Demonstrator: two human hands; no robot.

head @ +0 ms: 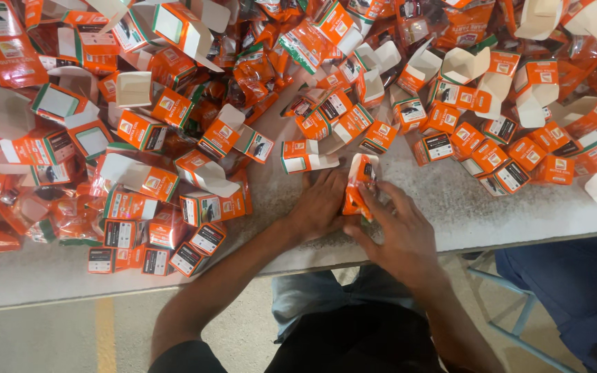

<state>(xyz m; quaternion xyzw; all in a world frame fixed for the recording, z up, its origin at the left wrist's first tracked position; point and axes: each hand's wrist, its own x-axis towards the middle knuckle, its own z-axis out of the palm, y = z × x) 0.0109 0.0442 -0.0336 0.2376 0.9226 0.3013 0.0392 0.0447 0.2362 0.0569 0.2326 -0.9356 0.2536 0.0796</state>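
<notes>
Both hands [364, 221] grip orange carton [359, 186], flap open.

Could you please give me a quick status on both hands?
Left hand and right hand both on one small orange box. Box piles crowd the table.

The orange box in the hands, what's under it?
The orange box stands on the grey table, between the left hand and right hand. Its base and contents are hidden by the fingers.
</notes>
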